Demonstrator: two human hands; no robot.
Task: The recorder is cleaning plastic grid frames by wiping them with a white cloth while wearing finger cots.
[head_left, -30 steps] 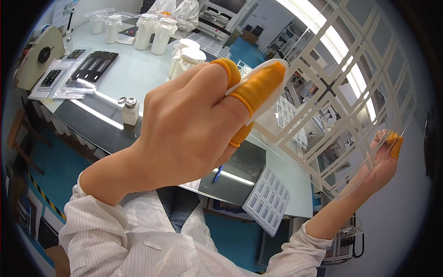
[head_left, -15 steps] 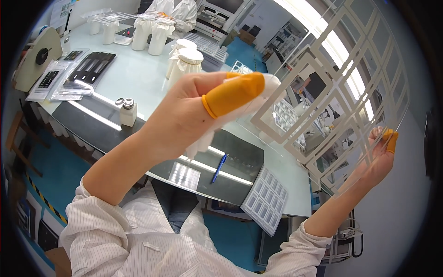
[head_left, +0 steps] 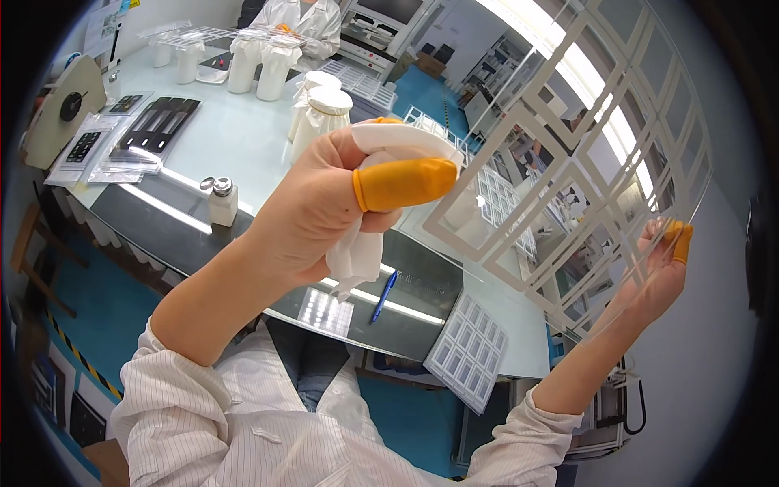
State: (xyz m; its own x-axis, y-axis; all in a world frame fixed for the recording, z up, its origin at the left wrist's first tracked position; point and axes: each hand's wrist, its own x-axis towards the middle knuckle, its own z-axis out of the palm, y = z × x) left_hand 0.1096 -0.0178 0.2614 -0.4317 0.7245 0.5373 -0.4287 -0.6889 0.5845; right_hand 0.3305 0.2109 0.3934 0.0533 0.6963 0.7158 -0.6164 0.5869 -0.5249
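My left hand (head_left: 312, 211) is closed round a folded white wiping cloth (head_left: 357, 256), with a yellow finger cot on the thumb. Part of the cloth sticks out above the thumb, and the rest hangs below the fist. Off to the right, my right hand (head_left: 661, 272) grips the lower right edge of a large clear sheet (head_left: 596, 150) patterned with pale rectangular outlines. It also wears yellow finger cots. The sheet is held up and tilted above the table, and the room shows through it. A gap separates the cloth from the sheet's near left corner.
On the glass-topped table (head_left: 243, 154) lie a blue pen (head_left: 384, 296) and a similar patterned sheet (head_left: 466, 353) overhanging the front edge. A small white pump bottle (head_left: 223, 201) stands left. Cloth-covered jars (head_left: 324, 114) are farther back. A co-worker in white (head_left: 312, 24) sits at the far side.
My left hand has turned and drawn slightly left and away from the sheet, so more of the cloth shows. The sheet and my right hand have shifted a little left.
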